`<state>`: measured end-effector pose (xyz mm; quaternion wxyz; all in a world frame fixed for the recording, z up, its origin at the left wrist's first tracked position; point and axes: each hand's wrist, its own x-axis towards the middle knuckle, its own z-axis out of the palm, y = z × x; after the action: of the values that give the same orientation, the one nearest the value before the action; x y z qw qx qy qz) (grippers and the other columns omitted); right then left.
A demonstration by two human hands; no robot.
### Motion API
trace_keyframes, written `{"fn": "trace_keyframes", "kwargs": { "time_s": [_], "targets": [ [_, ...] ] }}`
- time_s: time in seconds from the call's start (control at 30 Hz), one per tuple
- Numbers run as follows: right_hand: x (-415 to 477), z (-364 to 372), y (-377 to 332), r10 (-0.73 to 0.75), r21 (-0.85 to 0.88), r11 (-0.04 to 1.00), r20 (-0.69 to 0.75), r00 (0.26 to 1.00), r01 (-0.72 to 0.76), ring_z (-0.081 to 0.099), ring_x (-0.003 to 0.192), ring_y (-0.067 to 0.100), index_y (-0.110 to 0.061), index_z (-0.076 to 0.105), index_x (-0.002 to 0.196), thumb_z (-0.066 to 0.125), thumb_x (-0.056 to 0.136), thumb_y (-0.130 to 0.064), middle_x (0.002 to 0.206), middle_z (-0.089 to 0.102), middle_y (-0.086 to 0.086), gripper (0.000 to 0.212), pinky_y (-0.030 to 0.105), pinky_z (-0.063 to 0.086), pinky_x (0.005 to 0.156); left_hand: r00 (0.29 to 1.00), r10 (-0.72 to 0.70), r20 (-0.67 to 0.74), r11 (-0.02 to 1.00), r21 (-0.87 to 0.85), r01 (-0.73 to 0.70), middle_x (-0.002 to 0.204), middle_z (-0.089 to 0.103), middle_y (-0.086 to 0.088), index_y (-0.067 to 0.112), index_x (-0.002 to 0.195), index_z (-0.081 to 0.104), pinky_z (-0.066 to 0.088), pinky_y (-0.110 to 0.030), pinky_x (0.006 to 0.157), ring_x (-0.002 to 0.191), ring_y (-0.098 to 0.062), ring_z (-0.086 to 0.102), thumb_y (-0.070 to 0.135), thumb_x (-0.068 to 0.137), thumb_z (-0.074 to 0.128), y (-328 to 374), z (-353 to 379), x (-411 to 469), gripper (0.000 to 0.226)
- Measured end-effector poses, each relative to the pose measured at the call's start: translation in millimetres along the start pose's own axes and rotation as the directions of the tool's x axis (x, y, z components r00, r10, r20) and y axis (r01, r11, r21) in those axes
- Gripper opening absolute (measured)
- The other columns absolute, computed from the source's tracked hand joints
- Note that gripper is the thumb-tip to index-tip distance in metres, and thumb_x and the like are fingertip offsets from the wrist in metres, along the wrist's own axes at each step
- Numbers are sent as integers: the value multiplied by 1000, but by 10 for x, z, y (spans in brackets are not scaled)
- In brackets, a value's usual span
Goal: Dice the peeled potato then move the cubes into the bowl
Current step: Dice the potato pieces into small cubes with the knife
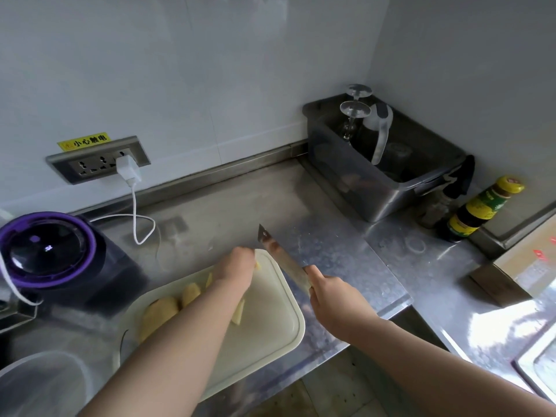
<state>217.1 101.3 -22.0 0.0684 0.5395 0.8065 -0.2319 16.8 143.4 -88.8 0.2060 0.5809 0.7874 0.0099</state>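
Nearest to us, at the lower left, sits the translucent bowl (39, 386), and we cannot make out any cubes in it. Just beyond it lies the pale cutting board (270, 332) on the steel counter (331, 236). The potato (159, 311) rests on the board's left side in large peeled chunks, with a few strips (239, 311) near the middle. Our left hand (237, 266) reaches to the board's far edge, knuckles up and fingers curled under. A sliver of potato shows beside them, but we cannot tell whether they pinch it. Our right hand (331, 299) wraps around the handle of the knife (279, 257), whose blade points away over the board's far right corner. Farther left stands a purple-rimmed blender (48, 251). A white charger (128, 168) is plugged into the wall socket (99, 161) behind it. In the far corner, a metal tub (376, 182) holds upturned glasses (353, 115). A yellow-capped bottle (481, 209) stands to its right.
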Motion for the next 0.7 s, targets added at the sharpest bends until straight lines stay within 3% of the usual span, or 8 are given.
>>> {"fn": "trace_keyframes", "kwargs": {
  "time_s": [0.13,0.23,0.37,0.5,0.6,0.7],
  "targets": [
    [2,25,-37,-20,-11,1000,-4,1000,20,45,59,17,-17,32,135,32,103,-12,72,44,0,33,26,31,47,997,73,-30,968,-239,-78,114,68,-3,13,113,68,46,-25,88,105,-22,63,14,91,64,-291,-161,-40,23],
    [17,42,-82,-17,8,1000,5,1000,17,54,67,21,-18,32,136,31,103,-12,78,51,4,34,30,40,54,994,63,-85,964,-252,-83,105,71,-1,16,106,70,50,-32,89,98,-19,65,6,90,60,-579,-302,-187,21],
    [50,71,-123,-5,25,1000,7,1000,5,49,63,15,-18,31,139,31,103,-11,75,48,0,37,24,34,47,991,132,-29,982,-131,-135,117,64,1,18,118,66,47,-29,92,106,-17,61,12,90,63,-769,-351,-466,29],
    [43,79,-164,-1,22,1000,-6,1000,1,45,60,11,-18,30,142,31,103,-10,73,44,-3,40,21,28,45,963,268,15,950,162,-266,140,45,7,28,140,45,36,-31,104,128,-19,41,35,89,64,-695,-309,-633,54],
    [37,77,-166,9,28,1000,-8,1000,-9,48,62,13,-18,30,141,30,103,-11,74,46,-2,39,22,31,47,955,297,22,895,341,-286,140,42,7,31,140,42,30,-32,102,130,-18,36,40,90,60,-593,-269,-620,54],
    [1,67,-158,15,36,999,1,1000,-15,50,63,15,-19,29,142,31,103,-11,75,49,0,40,23,35,49,947,320,25,867,396,-303,134,44,6,33,135,44,29,-34,98,125,-19,39,35,88,62,-518,-236,-598,50]
  ]
}}
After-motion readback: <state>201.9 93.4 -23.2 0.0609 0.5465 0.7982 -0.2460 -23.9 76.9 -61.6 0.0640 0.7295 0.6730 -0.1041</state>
